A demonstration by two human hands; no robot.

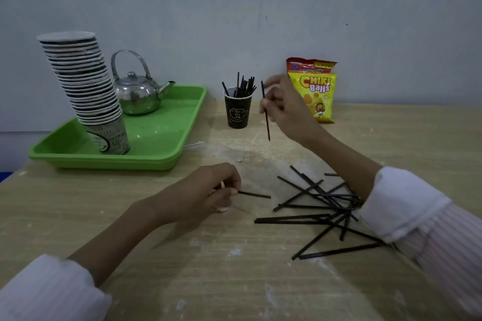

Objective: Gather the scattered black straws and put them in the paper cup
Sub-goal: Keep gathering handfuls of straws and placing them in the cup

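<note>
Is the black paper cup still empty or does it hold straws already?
Holds straws: several black straws stand upright in the black paper cup, poking above its rim.

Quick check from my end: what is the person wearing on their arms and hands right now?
Both arms wear a light shirt with fine pinkish stripes. The left sleeve and the right sleeve are pushed back, each ending in a plain white turned-up cuff, so the forearms are bare. The left hand and right hand are bare: no gloves, watch or rings show.
</note>
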